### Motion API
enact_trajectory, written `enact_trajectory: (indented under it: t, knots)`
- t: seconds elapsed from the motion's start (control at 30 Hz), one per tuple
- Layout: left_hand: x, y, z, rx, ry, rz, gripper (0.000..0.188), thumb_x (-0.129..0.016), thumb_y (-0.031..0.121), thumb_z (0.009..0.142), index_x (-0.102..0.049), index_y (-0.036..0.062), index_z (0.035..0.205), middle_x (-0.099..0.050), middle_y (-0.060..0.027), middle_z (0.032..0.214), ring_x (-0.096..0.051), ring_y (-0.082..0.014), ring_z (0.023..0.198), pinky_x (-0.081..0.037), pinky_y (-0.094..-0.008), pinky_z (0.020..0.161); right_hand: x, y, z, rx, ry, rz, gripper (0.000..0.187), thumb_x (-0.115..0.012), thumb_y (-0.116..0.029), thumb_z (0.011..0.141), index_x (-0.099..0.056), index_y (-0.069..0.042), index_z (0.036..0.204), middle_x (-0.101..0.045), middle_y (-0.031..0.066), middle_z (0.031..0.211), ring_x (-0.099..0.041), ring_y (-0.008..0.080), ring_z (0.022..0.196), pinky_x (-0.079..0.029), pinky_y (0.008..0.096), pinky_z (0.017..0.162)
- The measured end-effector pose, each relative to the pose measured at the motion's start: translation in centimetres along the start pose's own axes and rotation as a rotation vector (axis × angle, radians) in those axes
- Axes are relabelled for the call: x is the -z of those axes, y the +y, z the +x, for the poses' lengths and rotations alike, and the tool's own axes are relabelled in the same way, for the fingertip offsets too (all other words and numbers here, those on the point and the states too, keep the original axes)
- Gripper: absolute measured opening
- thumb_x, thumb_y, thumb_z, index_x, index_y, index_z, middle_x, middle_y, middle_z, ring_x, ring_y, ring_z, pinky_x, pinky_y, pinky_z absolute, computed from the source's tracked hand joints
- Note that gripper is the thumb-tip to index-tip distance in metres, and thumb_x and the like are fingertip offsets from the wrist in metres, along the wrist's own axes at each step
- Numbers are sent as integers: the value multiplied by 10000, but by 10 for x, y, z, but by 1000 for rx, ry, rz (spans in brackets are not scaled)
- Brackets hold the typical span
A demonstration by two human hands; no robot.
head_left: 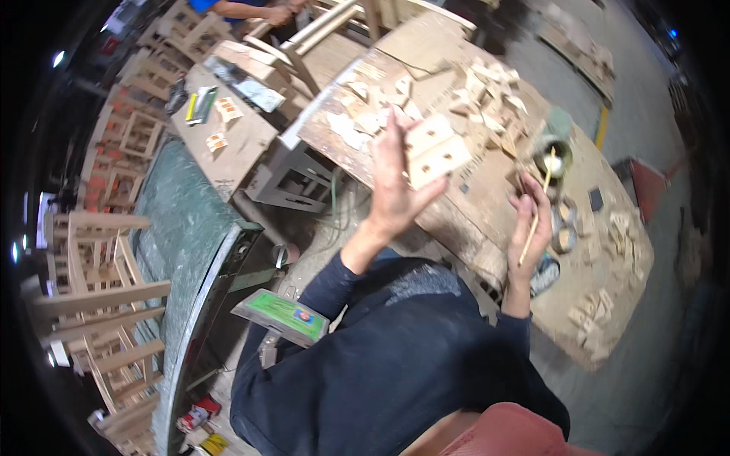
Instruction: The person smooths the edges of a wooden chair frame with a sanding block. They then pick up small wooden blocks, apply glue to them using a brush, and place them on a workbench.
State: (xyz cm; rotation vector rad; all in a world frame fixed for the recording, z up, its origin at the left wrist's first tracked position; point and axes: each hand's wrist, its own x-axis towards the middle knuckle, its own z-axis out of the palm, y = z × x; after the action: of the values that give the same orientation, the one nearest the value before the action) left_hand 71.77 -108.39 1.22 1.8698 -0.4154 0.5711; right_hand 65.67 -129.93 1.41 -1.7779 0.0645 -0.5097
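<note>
My left hand [394, 186] is closed on pale wooden blocks with drilled holes [437, 158], its thumb along their lower edge and its fingers along the left side. They are held over the workbench's near edge; I cannot tell whether they are one piece or two side by side. In my right hand [534, 220] is a thin wooden stick [541, 199], slanting up to the mouth of an open can [561, 157]. Something white shows inside the can. Whether the stick's tip touches it is unclear. Round tins [564, 228] stand just right of that hand.
Loose wooden offcuts [487, 102] are heaped on the workbench [456, 216], with more pieces [593, 311] at its right end. A green-covered table [186, 205] and stacked wooden frames [114, 296] stand left. A green-labelled box [285, 315] sits near my left elbow. Another person [251, 11] works beyond.
</note>
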Motion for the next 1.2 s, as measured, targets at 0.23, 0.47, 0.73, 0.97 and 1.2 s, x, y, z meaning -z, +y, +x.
enact_trajectory:
  t: [0.23,0.47,0.73,0.97,1.2]
  knots:
    - [-13,10,-18,-226,-196,-19,1067,-792,106,687,-146,-20,1526,-441,-231,1372,-441,-390,1238,-390,-436,1043,-13,7,-5,-16,-65,33,341,-543,-79,977,-515,53,1290,-608,172,1268,-593,232,1149,-489,320,904]
    - [-19,13,-29,-320,-315,20,1013,-712,-16,649,-177,-65,1508,-499,-195,1288,-480,-385,1160,-431,-424,989,-24,23,4,-86,-168,29,277,-749,-154,872,-595,26,1015,-645,68,868,-580,86,704,-473,199,599]
    - [-15,18,-25,-367,-308,72,834,-715,96,795,-267,-61,1481,-558,-185,1125,-516,-360,1101,-472,-401,924,-13,15,11,-113,-283,-47,269,-744,-196,884,-544,-17,865,-550,-14,724,-496,36,627,-402,185,541]
    - [-22,14,-25,-435,-264,64,687,-669,127,881,-337,-67,1450,-569,-181,1075,-539,-336,1054,-486,-387,888,-3,21,14,-142,-326,-47,292,-747,-223,883,-549,-13,842,-523,-25,669,-474,31,607,-348,185,510]
    - [-22,9,-29,-433,-349,162,672,-642,146,886,-338,-69,1446,-563,-174,1107,-535,-328,1058,-472,-383,923,-3,33,17,-137,-323,-66,277,-753,-103,852,-540,26,975,-583,31,818,-521,56,653,-450,203,584]
